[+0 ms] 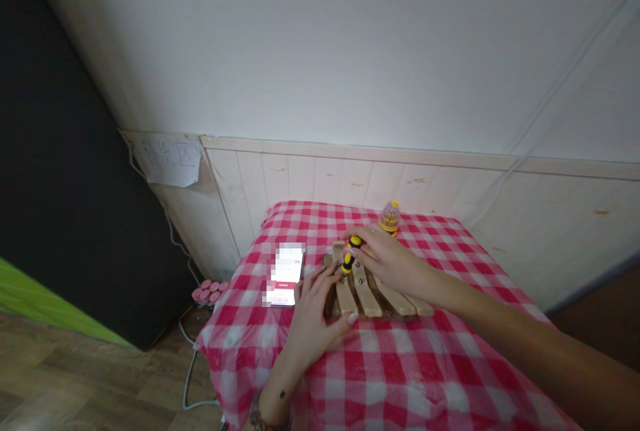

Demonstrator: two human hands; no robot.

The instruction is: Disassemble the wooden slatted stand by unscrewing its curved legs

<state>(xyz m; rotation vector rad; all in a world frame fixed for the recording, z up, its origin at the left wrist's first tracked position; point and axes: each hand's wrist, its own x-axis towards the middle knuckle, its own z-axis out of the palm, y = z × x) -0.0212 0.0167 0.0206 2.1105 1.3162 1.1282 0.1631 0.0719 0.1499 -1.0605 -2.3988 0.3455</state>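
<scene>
My right hand (377, 252) is closed around a yellow-and-black screwdriver (349, 261), which leans with its lower end toward the wooden slats. Beneath both hands lies a wooden slatted piece (369, 301): several pale slats side by side over a brown base, with metal screw heads (361, 280) showing on one slat. My left hand (315, 311) holds its left side, the fingers stretched over the top near the screwdriver's lower end and the thumb at the near end of a slat. Fingers hide the screwdriver's tip.
A lit phone (286, 274) lies left of my left hand. Behind the slats stands a clear-capped yellow bit holder (389, 216). A red-and-white checked cloth (400, 371) covers the table, which stands against a panelled wall (295, 178). Pink round objects (209, 291) and a cable (187, 378) are at left.
</scene>
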